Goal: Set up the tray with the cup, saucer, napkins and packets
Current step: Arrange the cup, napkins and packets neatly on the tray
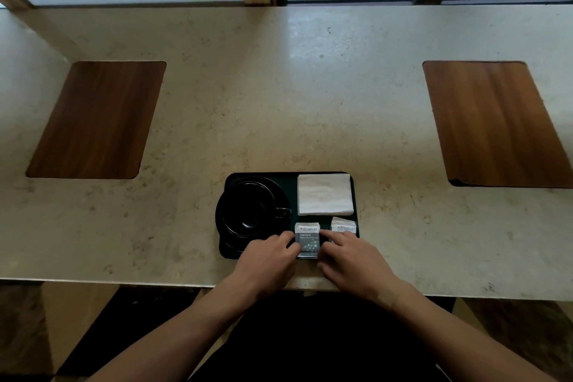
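Squaring the near packet (307, 239) on the dark tray (322, 174) looks like the step in hand: it lies flat in the tray's near part, just right of the black cup (248, 211), which sits on its black saucer (220, 220) on the tray's left side. The left hand (269, 260) meets the packet's left edge with loosely bent fingertips, and the right hand (353, 260) meets its right edge the same way; whether either actually pinches the paper or only presses against it, I cannot tell. A second packet (342, 225) lies just beside the first, partly under the right hand's fingers, near the tray's right rim. The folded white napkins (325, 194) fill the far right corner, close to both packets.

To do this well, light, even pressure from both sides should slide the packet without creasing it. Lining its top edge up with the neighbour's printed band would give a tidy row. The right fingers need to avoid dragging the second packet along. The cup handle points toward the packets, so the left hand should stay low and clear of it. The tray sits near the pale stone tabletop's (279, 87) front edge; pushing sideways, not toward the body, seems safer.
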The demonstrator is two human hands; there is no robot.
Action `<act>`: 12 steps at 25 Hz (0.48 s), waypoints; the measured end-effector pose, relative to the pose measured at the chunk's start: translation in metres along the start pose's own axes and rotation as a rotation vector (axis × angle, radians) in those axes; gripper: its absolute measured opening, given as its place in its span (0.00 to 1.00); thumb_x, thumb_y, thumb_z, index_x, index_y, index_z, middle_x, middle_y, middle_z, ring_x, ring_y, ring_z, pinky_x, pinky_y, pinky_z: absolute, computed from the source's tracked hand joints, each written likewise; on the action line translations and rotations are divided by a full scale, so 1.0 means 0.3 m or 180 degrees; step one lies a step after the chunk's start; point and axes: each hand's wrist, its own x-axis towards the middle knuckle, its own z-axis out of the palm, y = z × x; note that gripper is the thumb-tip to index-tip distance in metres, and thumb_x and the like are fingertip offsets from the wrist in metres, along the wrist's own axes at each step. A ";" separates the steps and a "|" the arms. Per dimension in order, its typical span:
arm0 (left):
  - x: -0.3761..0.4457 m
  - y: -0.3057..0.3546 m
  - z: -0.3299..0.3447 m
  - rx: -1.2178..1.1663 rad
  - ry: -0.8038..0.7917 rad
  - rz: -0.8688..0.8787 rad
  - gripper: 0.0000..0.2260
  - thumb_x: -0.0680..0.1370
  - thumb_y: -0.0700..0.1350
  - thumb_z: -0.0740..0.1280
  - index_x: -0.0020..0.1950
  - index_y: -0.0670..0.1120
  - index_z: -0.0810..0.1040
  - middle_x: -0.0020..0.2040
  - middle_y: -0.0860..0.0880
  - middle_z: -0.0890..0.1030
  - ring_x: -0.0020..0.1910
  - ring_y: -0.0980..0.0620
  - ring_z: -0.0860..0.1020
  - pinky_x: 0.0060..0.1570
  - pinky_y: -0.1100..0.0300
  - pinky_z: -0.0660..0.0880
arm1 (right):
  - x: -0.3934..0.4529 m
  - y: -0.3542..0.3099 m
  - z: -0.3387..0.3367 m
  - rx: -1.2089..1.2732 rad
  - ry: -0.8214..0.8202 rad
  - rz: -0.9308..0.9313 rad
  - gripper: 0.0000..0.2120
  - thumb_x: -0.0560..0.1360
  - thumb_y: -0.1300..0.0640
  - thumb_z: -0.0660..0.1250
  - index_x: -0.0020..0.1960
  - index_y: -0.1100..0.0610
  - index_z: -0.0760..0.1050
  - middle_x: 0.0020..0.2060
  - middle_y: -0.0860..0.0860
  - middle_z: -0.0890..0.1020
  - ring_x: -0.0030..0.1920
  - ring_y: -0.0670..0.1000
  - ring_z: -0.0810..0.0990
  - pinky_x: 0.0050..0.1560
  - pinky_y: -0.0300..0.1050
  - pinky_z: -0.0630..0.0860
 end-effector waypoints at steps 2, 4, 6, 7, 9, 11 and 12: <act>-0.004 -0.003 0.005 -0.0001 -0.0008 0.0017 0.14 0.79 0.50 0.56 0.63 0.47 0.71 0.66 0.47 0.71 0.51 0.47 0.77 0.39 0.52 0.77 | 0.003 -0.001 -0.002 0.0041 0.0012 0.0022 0.12 0.75 0.46 0.61 0.52 0.50 0.77 0.68 0.47 0.73 0.57 0.51 0.75 0.48 0.42 0.71; -0.006 -0.006 0.009 -0.0010 -0.0008 0.0035 0.15 0.80 0.51 0.56 0.64 0.48 0.70 0.66 0.47 0.71 0.52 0.47 0.77 0.40 0.52 0.78 | 0.005 0.000 -0.002 0.0063 -0.0003 0.0005 0.12 0.75 0.45 0.61 0.52 0.49 0.76 0.69 0.47 0.72 0.58 0.51 0.75 0.49 0.42 0.71; -0.006 -0.008 0.010 -0.0025 -0.0022 0.0037 0.15 0.79 0.51 0.57 0.64 0.48 0.70 0.66 0.47 0.71 0.52 0.47 0.77 0.40 0.52 0.78 | 0.001 -0.001 -0.002 0.0096 -0.0045 0.0004 0.11 0.75 0.45 0.61 0.53 0.49 0.76 0.69 0.46 0.71 0.59 0.51 0.74 0.51 0.44 0.73; -0.004 -0.009 0.008 -0.0031 -0.0031 0.0035 0.16 0.79 0.51 0.57 0.64 0.48 0.70 0.66 0.47 0.71 0.53 0.47 0.77 0.40 0.52 0.78 | 0.001 -0.003 -0.002 0.0100 -0.0059 0.0012 0.11 0.75 0.45 0.61 0.53 0.49 0.76 0.69 0.46 0.71 0.60 0.50 0.74 0.51 0.44 0.74; 0.000 -0.006 0.005 -0.0041 -0.0036 0.0026 0.15 0.79 0.51 0.58 0.64 0.47 0.70 0.66 0.47 0.71 0.52 0.47 0.77 0.41 0.51 0.78 | -0.001 -0.004 -0.004 0.0088 -0.0082 0.0010 0.11 0.75 0.45 0.61 0.53 0.49 0.76 0.69 0.46 0.70 0.60 0.50 0.74 0.51 0.44 0.74; 0.000 -0.006 0.005 -0.0039 -0.0027 0.0020 0.15 0.79 0.50 0.57 0.63 0.47 0.71 0.65 0.47 0.71 0.52 0.46 0.77 0.40 0.51 0.78 | -0.002 -0.007 -0.006 0.0069 -0.0082 -0.0011 0.11 0.76 0.46 0.61 0.53 0.49 0.76 0.69 0.46 0.70 0.59 0.50 0.74 0.51 0.43 0.74; 0.000 -0.007 0.005 -0.0044 -0.0020 0.0027 0.15 0.79 0.51 0.57 0.63 0.47 0.71 0.65 0.47 0.71 0.52 0.47 0.77 0.40 0.51 0.78 | -0.002 -0.008 -0.006 0.0068 -0.0064 -0.0021 0.10 0.76 0.46 0.61 0.53 0.49 0.76 0.69 0.46 0.71 0.58 0.50 0.74 0.51 0.42 0.73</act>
